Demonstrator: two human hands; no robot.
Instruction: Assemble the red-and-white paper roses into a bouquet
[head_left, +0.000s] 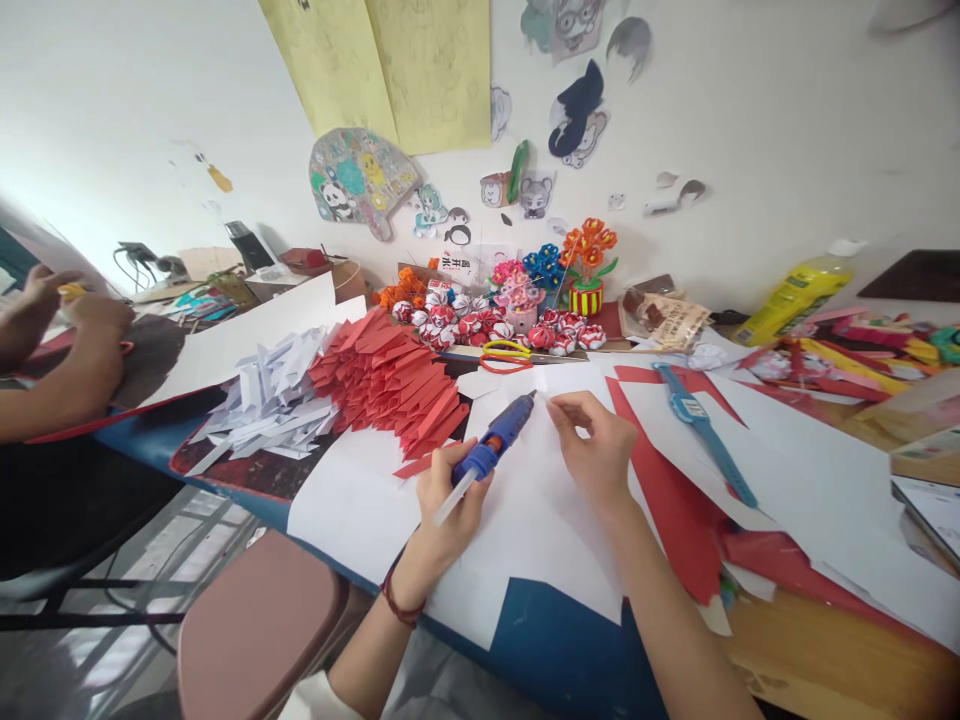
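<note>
My left hand point(450, 500) is wrapped round a blue glue gun point(501, 432), its nozzle pointing up and right and a clear glue stick jutting from its back. Just right of the nozzle is my right hand point(592, 440), thumb and forefinger pinched together; whatever is between them is too small to make out. Both hands are over white paper point(540, 520). To the left lie a pile of folded red paper pieces point(390, 380) and a pile of folded white ones point(281, 390). Yellow and orange-handled scissors point(506, 352) rest beyond the glue gun.
Red-and-white paper balls point(480, 325) and a striped pot of orange flowers point(586, 295) stand at the back. A blue watch point(705, 430) lies on paper at the right, near a yellow bottle point(799, 290). Another person's hands point(94, 315) are at far left.
</note>
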